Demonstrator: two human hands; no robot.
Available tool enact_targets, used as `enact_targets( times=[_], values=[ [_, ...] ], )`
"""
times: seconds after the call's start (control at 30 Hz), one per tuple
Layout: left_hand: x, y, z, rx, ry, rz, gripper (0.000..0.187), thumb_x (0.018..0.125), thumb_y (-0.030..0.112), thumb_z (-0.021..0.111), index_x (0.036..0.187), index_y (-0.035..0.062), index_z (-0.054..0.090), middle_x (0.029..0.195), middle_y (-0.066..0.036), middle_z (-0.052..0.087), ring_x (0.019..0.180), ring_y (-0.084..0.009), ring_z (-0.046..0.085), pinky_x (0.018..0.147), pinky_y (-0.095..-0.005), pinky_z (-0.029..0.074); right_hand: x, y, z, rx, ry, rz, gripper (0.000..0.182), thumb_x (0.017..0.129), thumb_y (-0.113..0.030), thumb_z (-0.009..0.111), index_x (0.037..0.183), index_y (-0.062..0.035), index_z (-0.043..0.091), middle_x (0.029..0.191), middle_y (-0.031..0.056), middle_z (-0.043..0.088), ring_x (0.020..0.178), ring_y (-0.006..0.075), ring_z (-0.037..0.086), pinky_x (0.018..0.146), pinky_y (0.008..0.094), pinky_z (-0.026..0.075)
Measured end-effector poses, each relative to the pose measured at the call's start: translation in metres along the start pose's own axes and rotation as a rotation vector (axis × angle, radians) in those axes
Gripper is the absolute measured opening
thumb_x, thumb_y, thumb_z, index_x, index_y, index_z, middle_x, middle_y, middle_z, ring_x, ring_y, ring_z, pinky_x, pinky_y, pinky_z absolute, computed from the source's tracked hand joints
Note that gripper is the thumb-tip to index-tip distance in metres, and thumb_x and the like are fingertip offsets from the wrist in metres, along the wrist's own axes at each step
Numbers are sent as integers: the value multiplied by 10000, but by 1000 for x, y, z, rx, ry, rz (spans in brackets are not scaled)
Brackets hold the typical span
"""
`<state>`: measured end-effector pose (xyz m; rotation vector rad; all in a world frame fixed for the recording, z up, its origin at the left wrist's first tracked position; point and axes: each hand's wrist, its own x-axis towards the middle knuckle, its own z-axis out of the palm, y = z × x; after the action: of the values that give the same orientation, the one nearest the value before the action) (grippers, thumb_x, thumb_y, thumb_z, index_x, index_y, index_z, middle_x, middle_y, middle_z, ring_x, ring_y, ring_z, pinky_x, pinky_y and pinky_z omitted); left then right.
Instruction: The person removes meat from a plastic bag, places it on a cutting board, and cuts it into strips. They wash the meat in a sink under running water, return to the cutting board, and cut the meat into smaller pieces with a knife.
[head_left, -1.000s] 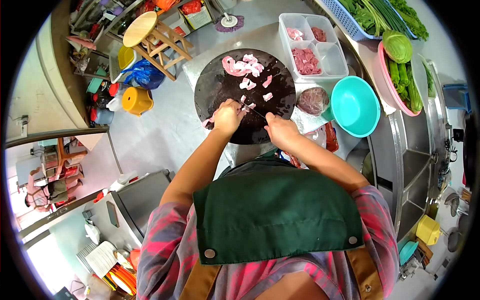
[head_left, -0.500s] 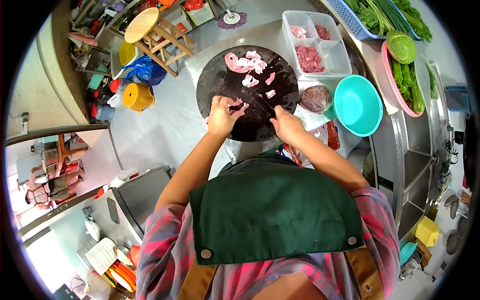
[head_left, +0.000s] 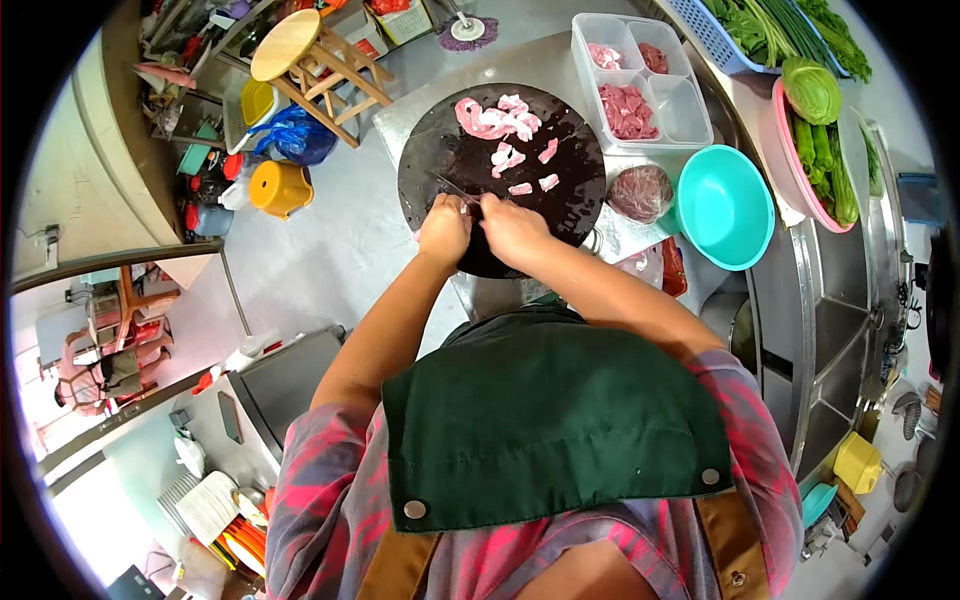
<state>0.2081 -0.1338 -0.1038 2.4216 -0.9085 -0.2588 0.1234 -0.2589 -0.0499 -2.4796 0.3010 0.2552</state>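
A round dark chopping board (head_left: 500, 205) carries several pink and white meat pieces (head_left: 497, 119) near its far side, with smaller bits (head_left: 549, 151) to the right. My right hand (head_left: 511, 231) is wrapped round the handle of a knife (head_left: 455, 187), whose thin blade points up and left over the board. Close beside it, my left hand (head_left: 445, 230) has its fingers curled at the board's near left part; what they hold is mostly hidden. A divided clear container (head_left: 655, 140) with meat in three compartments stands beyond the board on the right.
A wrapped dark lump (head_left: 640, 194) and a turquoise bowl (head_left: 725, 208) lie right of the board. Further right are a pink basin (head_left: 783, 140) of vegetables and a blue basket (head_left: 725, 55) of greens. A wooden stool (head_left: 286, 47) and yellow stool (head_left: 280, 189) stand left.
My right hand and the knife have moved left, close to my left hand. Another small meat piece now lies on the board's middle right. The whole view has shifted slightly.
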Motion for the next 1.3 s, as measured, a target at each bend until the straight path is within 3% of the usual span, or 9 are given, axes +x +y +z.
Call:
enact_targets(
  times=[0.13, 0.37, 0.57, 0.67, 0.83, 1.0, 1.1, 1.17, 1.3],
  values=[
    [-1, 15, -13, 9, -40, -114, 157, 719, 100, 585, 838, -1, 588, 877, -189, 579, 788, -357, 586, 708, -416, 481, 0, -3, -5, -6, -31, 0, 188, 868, -130, 372, 991, -23, 466, 946, 239, 590, 864, 381, 604, 710, 457, 484],
    [11, 27, -22, 182, -142, -242, 213, 687, 165, 591, 854, 39, 635, 868, -179, 616, 817, -336, 611, 729, -402, 492, -63, 39, -10, -7, -3, 1, 189, 838, -176, 521, 916, -27, 433, 891, 248, 592, 777, 392, 603, 676, 478, 471],
    [42, 19, -29, 17, -314, -373, 225, 596, 172, 619, 741, 2, 652, 779, -205, 639, 783, -321, 630, 732, -364, 496, -44, 70, -43, 102, 133, 283, 272, 844, -222, 543, 977, -5, 448, 838, 224, 615, 809, 392, 595, 710, 474, 459],
    [56, 27, -29, 26, -388, -352, 222, 593, 173, 625, 728, -1, 649, 757, -202, 637, 764, -321, 633, 723, -359, 497, -47, 85, -59, 68, 120, 306, 269, 853, -227, 537, 978, -7, 445, 848, 218, 619, 827, 378, 598, 715, 461, 461],
    [78, 65, -21, -57, -275, -88, 183, 595, 163, 628, 681, 3, 643, 720, -194, 631, 715, -322, 632, 705, -359, 500, -48, 98, -60, 57, 133, 304, 272, 856, -233, 534, 973, -8, 438, 858, 219, 618, 834, 377, 598, 725, 458, 461],
    [90, 69, 2, -346, -359, -202, 254, 617, 152, 703, 837, 28, 679, 715, -145, 637, 694, -240, 634, 704, -332, 497, -45, 98, -66, 87, 97, 308, 294, 854, -238, 541, 990, 4, 443, 874, 246, 601, 864, 407, 572, 744, 467, 448],
    [78, 67, -6, -298, -101, -4, 409, 622, 141, 736, 1008, 41, 642, 778, -115, 638, 729, -191, 620, 714, -299, 492, -49, 96, -65, 63, 142, 243, 271, 852, -234, 538, 972, -9, 445, 841, 213, 617, 818, 379, 600, 715, 458, 466],
    [68, 63, -15, -323, -52, -108, 531, 627, 108, 729, 1132, 46, 577, 838, -112, 636, 767, -178, 613, 723, -280, 486, -56, 84, -72, 62, 144, 221, 283, 850, -232, 540, 998, -8, 449, 842, 213, 617, 813, 379, 600, 709, 456, 468],
    [62, 25, 4, -464, -226, -115, 429, 726, 43, 602, 1152, 41, 552, 894, -129, 653, 809, -223, 631, 730, -305, 492, -56, 76, -70, 66, 142, 195, 345, 847, -222, 542, 1098, -5, 445, 854, 217, 618, 812, 381, 599, 702, 452, 471]
  ],
)
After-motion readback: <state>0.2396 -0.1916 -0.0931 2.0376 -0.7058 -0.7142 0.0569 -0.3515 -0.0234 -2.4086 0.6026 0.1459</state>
